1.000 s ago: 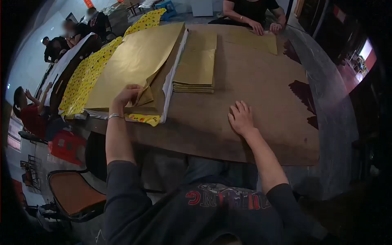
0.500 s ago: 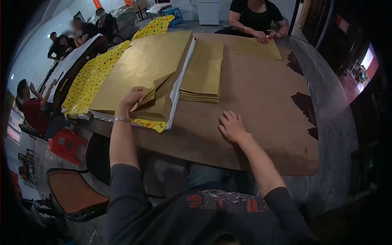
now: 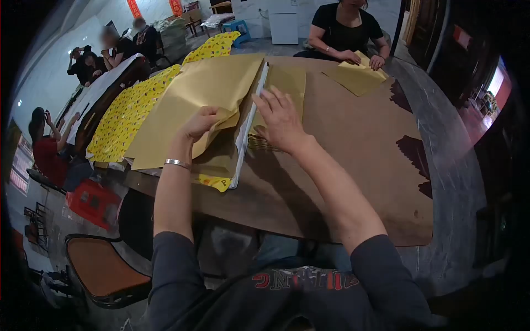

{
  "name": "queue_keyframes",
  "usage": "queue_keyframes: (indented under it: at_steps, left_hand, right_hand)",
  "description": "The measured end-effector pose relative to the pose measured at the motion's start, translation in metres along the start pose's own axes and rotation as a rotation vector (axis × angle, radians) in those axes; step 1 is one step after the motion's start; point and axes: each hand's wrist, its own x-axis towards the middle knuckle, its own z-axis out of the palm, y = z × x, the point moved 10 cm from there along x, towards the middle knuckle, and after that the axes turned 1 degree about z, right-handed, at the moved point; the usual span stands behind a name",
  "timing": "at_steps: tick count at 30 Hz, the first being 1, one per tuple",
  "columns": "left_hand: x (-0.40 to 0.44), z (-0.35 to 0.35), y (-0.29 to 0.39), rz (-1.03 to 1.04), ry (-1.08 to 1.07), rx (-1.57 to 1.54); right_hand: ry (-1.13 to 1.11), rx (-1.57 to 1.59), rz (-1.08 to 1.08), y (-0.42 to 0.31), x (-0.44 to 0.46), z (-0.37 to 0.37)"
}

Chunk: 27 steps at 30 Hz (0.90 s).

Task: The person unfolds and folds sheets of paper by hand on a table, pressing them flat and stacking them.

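My left hand (image 3: 200, 124) is closed on the near corner of a large gold paper sheet (image 3: 193, 83), lifting and curling it off the stack of paper (image 3: 212, 163) beneath. Over the stack's right edge, my right hand (image 3: 280, 118) hovers with fingers spread, near the sheet and holding nothing. Behind that hand lies a pile of folded gold paper (image 3: 290, 83), partly hidden by it. White wrapping (image 3: 248, 127) runs along the right side of the large stack.
Yellow patterned wrapping (image 3: 132, 105) spreads left of the stack on the brown table (image 3: 353, 165). Across the table, a person (image 3: 345, 33) folds another gold sheet (image 3: 356, 77). More people sit at a table on the left. An orange-seated chair (image 3: 105, 267) stands near my left side.
My left hand has raised the gold sheet's corner higher. My right hand has moved up and left from the tabletop toward the stack. The person opposite has lifted part of their sheet.
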Motion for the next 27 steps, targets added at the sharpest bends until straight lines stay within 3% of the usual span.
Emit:
queue_keyframes:
  at_steps: [2,4,6,7,8,10,11,13,14,22,27]
  left_hand:
    - [-0.013,0.036,0.021,0.023,-0.182,0.108]
    - [-0.021,0.046,0.024,0.013,-0.199,0.105]
    - [-0.03,0.041,0.025,0.044,-0.098,-0.134]
    - [-0.052,0.042,0.05,0.09,0.066,-0.001]
    - [-0.067,0.052,0.047,0.085,0.062,-0.005]
    - [-0.108,0.056,0.07,0.438,0.233,0.159]
    - [-0.123,0.068,0.073,0.43,0.231,0.153]
    - [-0.182,0.09,0.127,0.922,0.514,0.576]
    - [-0.185,0.095,0.12,0.957,0.458,0.626]
    - [-0.175,0.12,0.143,0.955,0.435,0.954]
    - [-0.162,0.117,0.131,0.938,0.442,0.874]
  right_hand:
    - [0.021,0.004,-0.048,-0.016,0.029,0.004]
    - [0.11,-0.024,-0.151,-0.025,0.038,-0.002]
    - [-0.25,0.205,-0.161,-0.019,0.035,0.025]
    - [-0.024,0.292,-0.226,-0.02,0.028,0.005]
    - [-0.03,0.292,-0.22,-0.016,0.022,0.004]
    - [-0.096,0.34,-0.211,-0.013,0.008,0.001]
    - [-0.142,0.373,-0.181,-0.013,0.001,-0.006]
    - [-0.157,0.417,-0.187,-0.019,-0.007,-0.017]
    - [-0.164,0.461,-0.197,-0.02,-0.011,-0.021]
    - [-0.215,0.43,-0.18,-0.027,-0.024,-0.029]
    - [-0.21,0.489,-0.166,-0.028,-0.029,-0.032]
